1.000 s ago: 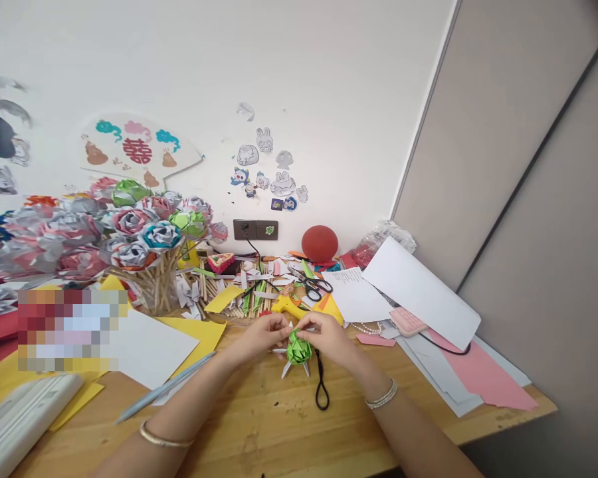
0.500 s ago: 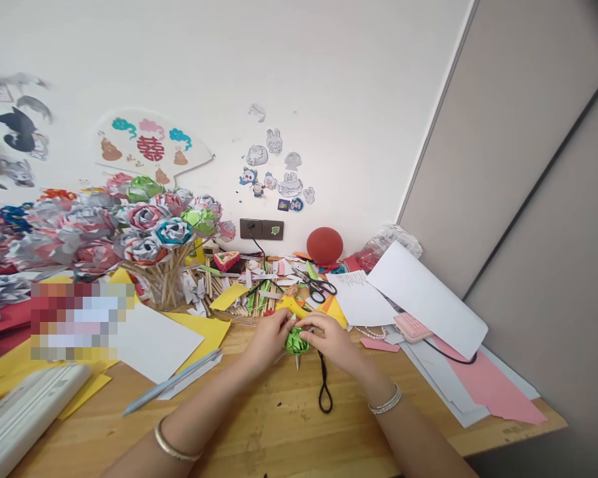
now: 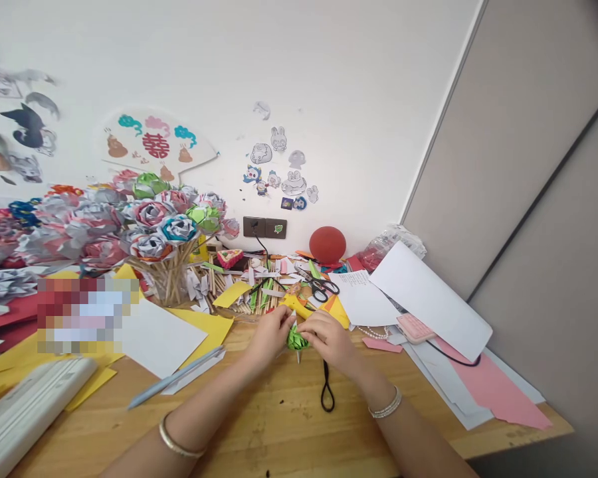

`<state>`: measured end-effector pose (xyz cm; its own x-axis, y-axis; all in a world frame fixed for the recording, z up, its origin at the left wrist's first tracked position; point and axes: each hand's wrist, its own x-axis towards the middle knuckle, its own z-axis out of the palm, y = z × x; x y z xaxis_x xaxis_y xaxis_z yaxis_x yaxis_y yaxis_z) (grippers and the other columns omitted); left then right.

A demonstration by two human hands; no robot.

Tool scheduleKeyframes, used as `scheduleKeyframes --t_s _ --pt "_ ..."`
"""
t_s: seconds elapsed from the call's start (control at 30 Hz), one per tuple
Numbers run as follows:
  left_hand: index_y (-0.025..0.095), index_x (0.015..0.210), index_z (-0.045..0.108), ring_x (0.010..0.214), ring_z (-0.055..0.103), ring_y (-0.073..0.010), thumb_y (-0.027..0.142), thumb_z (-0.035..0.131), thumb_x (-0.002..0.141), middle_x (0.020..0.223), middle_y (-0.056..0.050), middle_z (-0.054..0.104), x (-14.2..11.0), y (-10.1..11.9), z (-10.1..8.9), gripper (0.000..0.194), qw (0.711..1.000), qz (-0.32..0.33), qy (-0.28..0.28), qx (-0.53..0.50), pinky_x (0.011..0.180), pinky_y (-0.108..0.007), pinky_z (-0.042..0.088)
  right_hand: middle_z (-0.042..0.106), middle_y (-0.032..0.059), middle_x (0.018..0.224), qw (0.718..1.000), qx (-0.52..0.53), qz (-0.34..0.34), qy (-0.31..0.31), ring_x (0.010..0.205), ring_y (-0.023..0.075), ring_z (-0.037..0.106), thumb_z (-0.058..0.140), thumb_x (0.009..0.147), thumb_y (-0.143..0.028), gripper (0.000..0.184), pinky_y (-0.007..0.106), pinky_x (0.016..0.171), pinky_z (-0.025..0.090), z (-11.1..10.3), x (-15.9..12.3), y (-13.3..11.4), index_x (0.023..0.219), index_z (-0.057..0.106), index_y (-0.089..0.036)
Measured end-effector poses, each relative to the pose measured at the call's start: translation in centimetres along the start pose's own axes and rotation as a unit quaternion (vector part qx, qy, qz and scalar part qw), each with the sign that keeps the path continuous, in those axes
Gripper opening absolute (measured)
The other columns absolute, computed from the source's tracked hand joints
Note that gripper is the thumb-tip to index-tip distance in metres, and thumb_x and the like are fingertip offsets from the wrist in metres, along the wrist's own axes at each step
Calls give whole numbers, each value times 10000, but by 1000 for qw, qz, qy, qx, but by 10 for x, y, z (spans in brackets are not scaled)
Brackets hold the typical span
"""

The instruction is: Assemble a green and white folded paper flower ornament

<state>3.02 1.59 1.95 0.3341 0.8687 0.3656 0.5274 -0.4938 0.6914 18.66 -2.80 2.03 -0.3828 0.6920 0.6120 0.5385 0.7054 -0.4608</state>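
Observation:
A small green folded paper flower (image 3: 296,340) with grey-white pointed tips sits between my two hands over the wooden table (image 3: 259,425). My left hand (image 3: 270,335) pinches its left side with closed fingers. From the right, my right hand (image 3: 329,337) closes its fingers over the flower's top. Most of the flower is hidden by the fingers; one pointed tip sticks out below. A black cord loop (image 3: 326,388) lies on the table just under my right hand.
A vase of paper roses (image 3: 159,232) stands at the back left. Scissors (image 3: 321,284), sticks and paper scraps litter the back. White and yellow sheets (image 3: 164,335), a blue pen (image 3: 172,380) and a white device (image 3: 24,411) lie left. White and pink sheets (image 3: 428,299) overhang the right edge.
My hands have closed in more tightly over the green flower, hiding the spread pointed tips seen a second ago. The view has shifted slightly, so the scene sits a little to the right.

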Motion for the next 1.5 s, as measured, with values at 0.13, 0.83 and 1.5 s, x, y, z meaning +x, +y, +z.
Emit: scheduleKeyframes --t_s 0.13,0.83,1.5 --pt "188 669 487 584 479 -151 230 382 780 618 11 528 -1 0 0 158 1000 3 -1 1 543 -236 345 575 56 971 998 21 56 13 916 176 525 511 855 -293 238 326 821 423 5 0 2 1076 567 -222" --pt "198 592 445 558 452 -158 276 432 754 562 23 473 0 -5 2 179 997 -36 54 -43 546 -254 331 618 54 985 999 -51 5 3 943 186 513 457 879 -288 239 357 862 400 9 0 -1 1058 594 -208" --pt "200 658 440 685 536 -175 311 368 772 665 -5 532 -1 -19 29 174 979 -104 89 -154 677 -303 443 473 123 1239 980 -196 -11 0 1144 263 366 413 885 -330 452 469 988 304 26 -3 -1 1295 368 -146"
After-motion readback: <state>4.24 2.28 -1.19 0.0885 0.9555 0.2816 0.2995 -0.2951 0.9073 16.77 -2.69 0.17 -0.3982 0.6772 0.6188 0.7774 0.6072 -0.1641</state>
